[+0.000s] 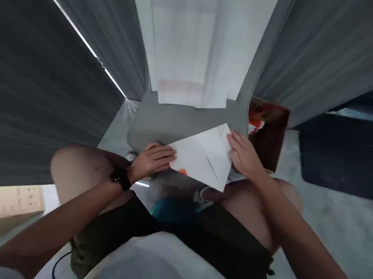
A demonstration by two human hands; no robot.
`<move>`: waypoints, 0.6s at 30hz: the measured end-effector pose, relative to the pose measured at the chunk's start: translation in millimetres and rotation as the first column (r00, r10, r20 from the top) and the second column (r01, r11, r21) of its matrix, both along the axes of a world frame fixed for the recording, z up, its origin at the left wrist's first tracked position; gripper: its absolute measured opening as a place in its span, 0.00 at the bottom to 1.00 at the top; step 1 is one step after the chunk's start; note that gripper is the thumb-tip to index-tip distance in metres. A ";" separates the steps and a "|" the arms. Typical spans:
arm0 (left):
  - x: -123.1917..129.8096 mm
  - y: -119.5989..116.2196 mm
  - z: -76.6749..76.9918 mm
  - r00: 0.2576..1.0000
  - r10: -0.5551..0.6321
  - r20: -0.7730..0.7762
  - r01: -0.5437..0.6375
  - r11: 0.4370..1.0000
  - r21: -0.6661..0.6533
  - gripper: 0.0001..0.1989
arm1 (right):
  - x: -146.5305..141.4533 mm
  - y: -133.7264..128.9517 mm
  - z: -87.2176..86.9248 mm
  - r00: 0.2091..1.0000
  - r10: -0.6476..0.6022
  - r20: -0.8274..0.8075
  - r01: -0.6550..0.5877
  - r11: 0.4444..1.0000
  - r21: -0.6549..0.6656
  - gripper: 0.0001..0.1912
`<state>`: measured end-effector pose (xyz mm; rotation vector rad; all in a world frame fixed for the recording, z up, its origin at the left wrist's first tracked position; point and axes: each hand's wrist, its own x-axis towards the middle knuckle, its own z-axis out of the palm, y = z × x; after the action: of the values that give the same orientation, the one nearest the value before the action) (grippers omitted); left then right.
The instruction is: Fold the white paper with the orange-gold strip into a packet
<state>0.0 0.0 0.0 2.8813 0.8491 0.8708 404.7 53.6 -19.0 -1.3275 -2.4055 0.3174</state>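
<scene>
A folded white sheet of paper [201, 153] with a pointed top and an orange mark on its lower edge is held above my lap. My left hand [155, 159], with a dark watch on the wrist, grips its left end, fingers together over the paper. At its upper right edge, my right hand [243, 153] has its fingers laid on the paper, the thumb hidden. Beyond the paper is the rounded grey edge of a surface [164, 122], on which more white sheets [192, 60] lie.
Grey panels rise on both sides. An open reddish-brown box [273, 139] stands on the floor at the right, beside a dark flat mat [348, 167]. At the lower left is a cardboard box [6, 203]. My bare knees flank the paper.
</scene>
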 end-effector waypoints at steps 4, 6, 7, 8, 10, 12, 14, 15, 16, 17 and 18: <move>1.7 1.9 0.8 1.000 -0.013 -0.003 0.013 0.998 -0.061 0.15 | 26.9 -7.4 -1.6 0.996 0.092 0.000 -0.092 0.996 0.003 0.34; -3.0 1.0 1.3 1.000 0.013 -0.001 -0.013 0.997 -0.077 0.15 | 31.7 -12.8 1.0 0.989 0.146 0.012 -0.146 0.989 0.036 0.37; -6.5 0.3 1.5 0.999 0.046 -0.002 -0.046 0.996 -0.079 0.15 | 32.0 -16.2 3.0 0.985 0.169 0.020 -0.170 0.984 0.051 0.38; -10.5 -0.2 1.7 0.996 0.087 -0.006 -0.087 0.993 -0.079 0.15 | 31.3 -19.8 5.1 0.982 0.187 0.028 -0.189 0.980 0.062 0.39; -18.6 0.1 1.9 0.986 0.168 -0.019 -0.169 0.982 -0.083 0.15 | 28.6 -27.3 9.2 0.977 0.212 0.035 -0.214 0.975 0.063 0.42; -25.7 3.6 2.0 0.978 0.208 -0.032 -0.210 0.972 -0.104 0.15 | 24.9 -34.6 12.2 0.974 0.226 0.036 -0.227 0.972 0.052 0.43; -31.5 10.0 2.1 0.978 0.202 -0.044 -0.206 0.971 -0.124 0.16 | 19.7 -41.6 13.9 0.972 0.229 0.046 -0.231 0.971 0.053 0.43; -34.1 14.0 2.3 0.981 0.190 -0.048 -0.194 0.973 -0.126 0.17 | 16.3 -44.9 14.2 0.972 0.226 0.057 -0.229 0.971 0.061 0.42; -36.7 18.1 2.4 0.983 0.176 -0.053 -0.181 0.976 -0.123 0.17 | 12.3 -47.9 14.1 0.973 0.221 0.070 -0.226 0.971 0.073 0.42; -39.3 22.1 2.7 0.986 0.159 -0.058 -0.165 0.979 -0.119 0.17 | 7.9 -50.5 13.8 0.973 0.214 0.085 -0.221 0.971 0.087 0.41; -42.0 25.8 3.1 0.988 0.139 -0.065 -0.146 0.983 -0.115 0.18 | 3.5 -52.5 13.1 0.974 0.204 0.100 -0.214 0.972 0.102 0.39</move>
<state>-42.0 25.8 3.1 2.7818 1.0853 0.7231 408.2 1.1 -5.9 -1.0626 -2.6021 0.1786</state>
